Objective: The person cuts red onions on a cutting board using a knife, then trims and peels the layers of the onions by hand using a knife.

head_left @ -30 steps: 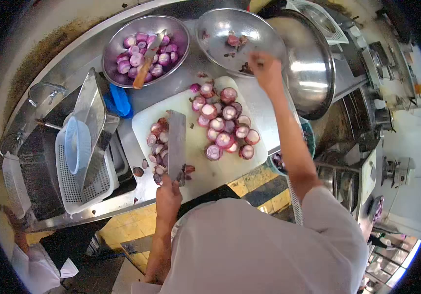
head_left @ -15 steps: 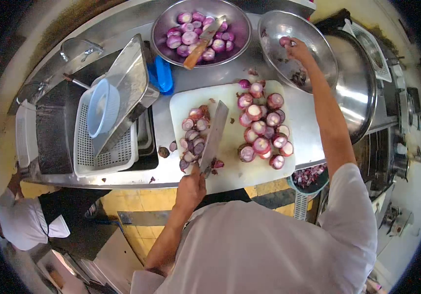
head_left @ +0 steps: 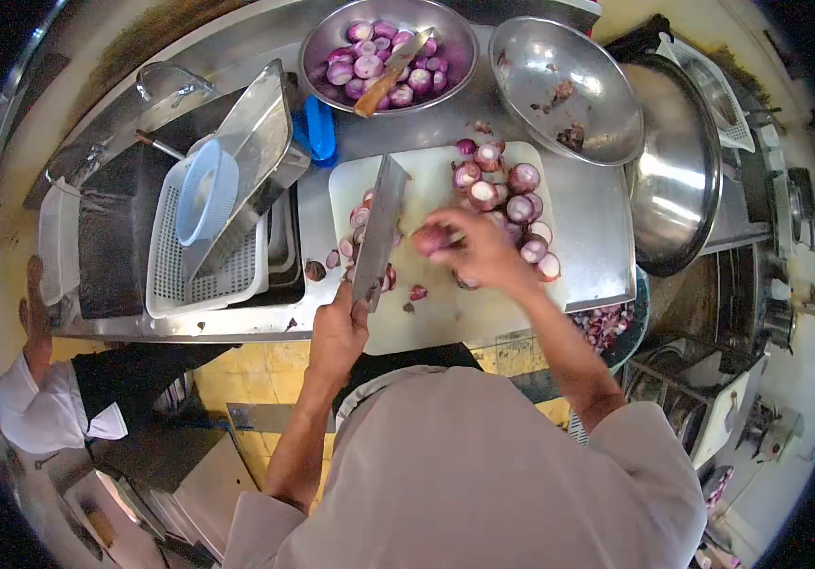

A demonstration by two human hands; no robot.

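Note:
My left hand (head_left: 339, 332) is closed round the handle of a broad cleaver (head_left: 381, 228), whose blade points away from me over the left part of the white cutting board (head_left: 483, 321). Trimmed onion ends (head_left: 360, 216) lie left of the blade, partly hidden by it. My right hand (head_left: 474, 248), slightly blurred, holds a red onion (head_left: 430, 239) above the board, just right of the blade. Behind that hand, several onions with cut ends (head_left: 524, 177) are heaped on the board's right side, some of them covered by the hand.
Behind the board, a steel bowl (head_left: 469, 43) holds peeled onions and a wooden-handled knife (head_left: 393, 74); another bowl (head_left: 607, 90) holds scraps. A large pot (head_left: 668, 161) stands right. Baskets (head_left: 161, 275) sit by the sink. Another person (head_left: 42, 403) is at lower left.
My right hand has come from the scrap bowl to the board, where it now holds an onion near the blade. The cleaver has turned slightly and stands more upright in view.

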